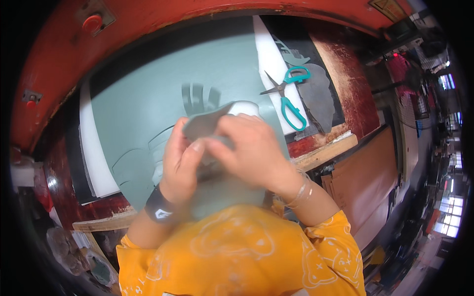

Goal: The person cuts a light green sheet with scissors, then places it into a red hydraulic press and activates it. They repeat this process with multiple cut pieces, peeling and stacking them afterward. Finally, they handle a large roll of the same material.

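My left hand [180,165] and my right hand [251,149] are closed on a curved grey-green piece of sheet material [203,125], held above the work surface. Both thumbs come together at its near edge, and motion blurs the fingertips. Under my hands spreads a large grey-green sheet [143,93] with curved cut lines to the left. Several narrow strips [197,96] show dark gaps just beyond the held piece. To the right lie scissors with teal handles [291,111], blades spread apart, partly over a white underlayer [269,52].
A dark grey scrap [316,96] and a comb-shaped green offcut [294,56] lie right of the scissors. A red machine frame [163,17] with a red push button [92,23] borders the far side. Brown boards [363,185] stand at the right, below a wooden rail [326,150].
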Demonstrator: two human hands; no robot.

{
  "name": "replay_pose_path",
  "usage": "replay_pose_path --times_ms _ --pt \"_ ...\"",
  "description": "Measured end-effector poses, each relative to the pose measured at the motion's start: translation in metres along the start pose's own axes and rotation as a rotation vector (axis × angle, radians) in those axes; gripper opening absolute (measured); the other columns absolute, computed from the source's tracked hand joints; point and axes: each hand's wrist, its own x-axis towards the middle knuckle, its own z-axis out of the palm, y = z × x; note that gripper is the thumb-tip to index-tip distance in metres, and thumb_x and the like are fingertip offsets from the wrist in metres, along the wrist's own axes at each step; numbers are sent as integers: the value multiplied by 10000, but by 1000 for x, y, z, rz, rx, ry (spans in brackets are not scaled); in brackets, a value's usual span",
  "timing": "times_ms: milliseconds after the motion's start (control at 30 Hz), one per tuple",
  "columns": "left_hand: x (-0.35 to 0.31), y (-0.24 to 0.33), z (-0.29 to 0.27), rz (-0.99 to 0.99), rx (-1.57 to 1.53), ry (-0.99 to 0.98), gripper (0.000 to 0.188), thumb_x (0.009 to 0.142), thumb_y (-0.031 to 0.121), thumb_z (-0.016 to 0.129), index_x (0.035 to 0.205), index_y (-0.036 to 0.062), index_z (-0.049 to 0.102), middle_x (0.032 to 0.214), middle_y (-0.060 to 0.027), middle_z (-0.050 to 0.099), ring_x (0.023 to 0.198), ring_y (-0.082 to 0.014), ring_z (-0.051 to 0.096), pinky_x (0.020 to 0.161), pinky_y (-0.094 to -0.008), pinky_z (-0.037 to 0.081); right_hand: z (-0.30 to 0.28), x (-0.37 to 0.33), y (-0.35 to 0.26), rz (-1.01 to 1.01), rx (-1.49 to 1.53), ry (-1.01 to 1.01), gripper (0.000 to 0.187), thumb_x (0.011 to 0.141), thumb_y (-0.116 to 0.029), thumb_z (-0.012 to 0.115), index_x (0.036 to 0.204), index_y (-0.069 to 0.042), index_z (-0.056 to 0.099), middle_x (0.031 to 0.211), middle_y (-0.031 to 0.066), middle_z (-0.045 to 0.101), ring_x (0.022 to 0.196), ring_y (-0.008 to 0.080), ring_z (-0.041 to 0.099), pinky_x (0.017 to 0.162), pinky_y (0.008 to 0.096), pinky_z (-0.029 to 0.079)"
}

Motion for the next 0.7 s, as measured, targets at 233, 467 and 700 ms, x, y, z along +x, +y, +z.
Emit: replay_pose_path --times_ms 233,467,700 --pt "52 -18 -18 -118 229 86 207 887 205 585 823 8 583 727 4 548 664 -70 457 582 -250 394 18 23 9 49 188 28 220 818 -197 563 706 -11 595 642 175 602 614 385 579 573 452 451" --pt "129 -30 -45 51 494 473 214 880 218 578 886 5 601 706 -48 587 591 -143 536 523 -293 429 35 11 24 -602 296 272 202 773 -156 589 618 -53 509 547 31 447 543 240 426 592 336 410" --pt "165 80 -149 294 310 313 259 897 263 599 1054 57 598 950 -7 621 824 -131 577 723 -281 449 14 -45 46 -70 447 10 58 777 -71 587 733 -34 594 756 69 589 711 208 544 669 302 443"
